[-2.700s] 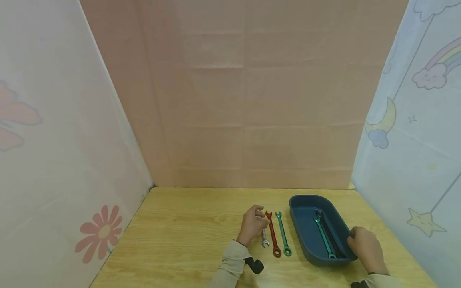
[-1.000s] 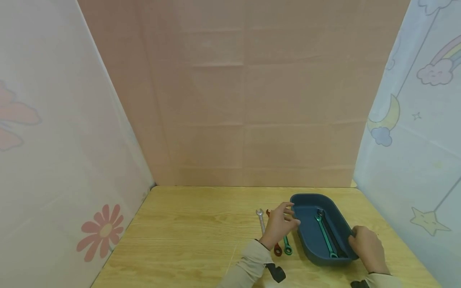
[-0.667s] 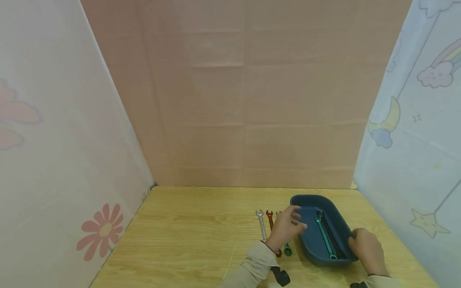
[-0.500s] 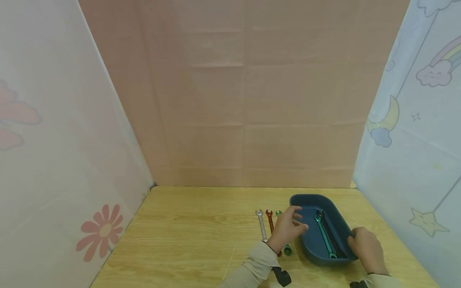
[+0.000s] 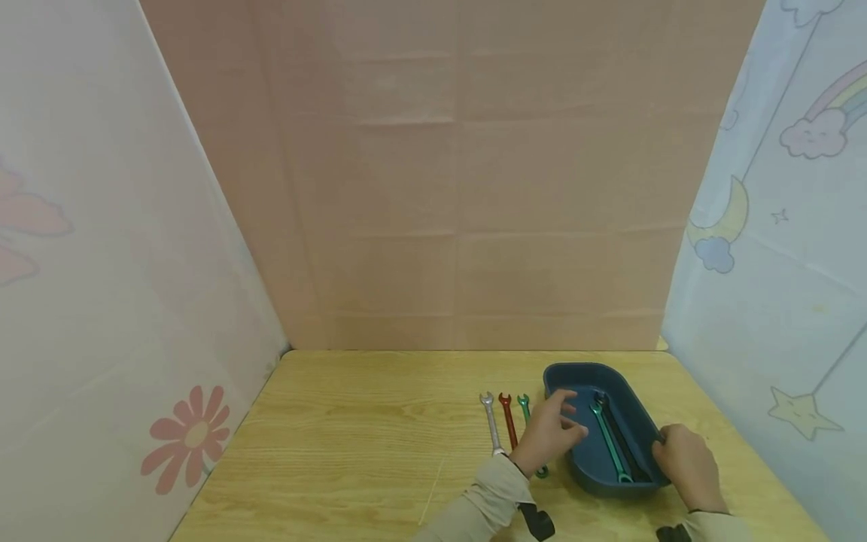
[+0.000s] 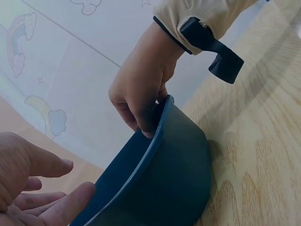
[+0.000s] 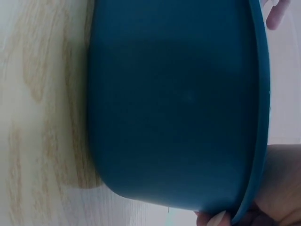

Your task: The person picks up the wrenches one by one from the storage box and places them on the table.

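The blue tray (image 5: 619, 490) stands on the right part of the wood-grain bench (image 5: 366, 429), its length slanting from far to near right. Starting at the left, a pale sheet (image 5: 129, 324) with a pink flower (image 5: 196, 433) hangs beside the bench, and a brown backdrop (image 5: 454, 188) rises at the far edge. Then three wrenches lie in a row, apart from one another, forked heads to the far side: a silver wrench (image 5: 491, 425), a red wrench (image 5: 509, 418) and a green wrench (image 5: 524, 407); my left arm hides part of each. My left hand (image 5: 547, 430) is over the tray's left side, fingers loosely bent, thumb apart from them, holding nothing; I can't tell whether they brush the rim. Inside the tray, a second green wrench (image 5: 610, 444) lies close beside a black wrench (image 5: 625, 446) to its right. My right hand (image 5: 689, 463) grips the near right rim, fingers hooked over it and reaching inside. Farthest right hangs a printed sheet (image 5: 765, 301) showing a moon and a star.
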Motion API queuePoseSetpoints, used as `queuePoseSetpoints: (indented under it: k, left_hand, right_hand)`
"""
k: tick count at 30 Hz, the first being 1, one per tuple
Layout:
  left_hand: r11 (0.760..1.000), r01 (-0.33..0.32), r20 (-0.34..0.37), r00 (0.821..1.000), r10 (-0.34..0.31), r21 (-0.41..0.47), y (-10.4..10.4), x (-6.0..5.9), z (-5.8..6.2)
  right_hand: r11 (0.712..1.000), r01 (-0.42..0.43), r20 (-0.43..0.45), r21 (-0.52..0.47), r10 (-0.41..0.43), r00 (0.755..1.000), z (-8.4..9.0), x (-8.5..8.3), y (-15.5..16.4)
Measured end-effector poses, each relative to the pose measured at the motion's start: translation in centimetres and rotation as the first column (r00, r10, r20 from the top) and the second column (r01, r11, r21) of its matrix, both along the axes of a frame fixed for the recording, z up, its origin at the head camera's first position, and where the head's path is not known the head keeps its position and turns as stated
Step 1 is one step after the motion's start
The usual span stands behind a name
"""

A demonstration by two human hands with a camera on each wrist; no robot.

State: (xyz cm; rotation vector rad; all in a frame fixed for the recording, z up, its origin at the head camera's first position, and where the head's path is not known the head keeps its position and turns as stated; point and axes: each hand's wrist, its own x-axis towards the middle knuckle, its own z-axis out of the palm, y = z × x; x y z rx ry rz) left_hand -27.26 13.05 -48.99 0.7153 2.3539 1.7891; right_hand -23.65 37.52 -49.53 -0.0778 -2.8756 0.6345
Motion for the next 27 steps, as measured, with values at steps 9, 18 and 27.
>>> queuePoseSetpoints:
  k: [9, 18, 27]
  left_hand:
    - [0.998, -0.027, -0.033, 0.999, 0.025, -0.051, 0.7, -0.3, -0.2]
    - [0.994, -0.040, -0.041, 0.999, 0.036, -0.099, 1.4, 0.0, -0.1]
    - [0.988, -0.023, -0.010, 1.000, 0.022, -0.155, 2.3, -0.3, 0.1]
  right_hand:
    - [1.000, 0.003, 0.037, 0.009, -0.003, 0.999, 0.1, -0.4, 0.1]
    - [1.000, 0.010, 0.070, 0.015, -0.011, 0.997, -0.2, -0.4, 0.2]
    - [1.000, 0.011, 0.042, 0.027, -0.012, 0.999, -0.1, -0.7, 0.2]
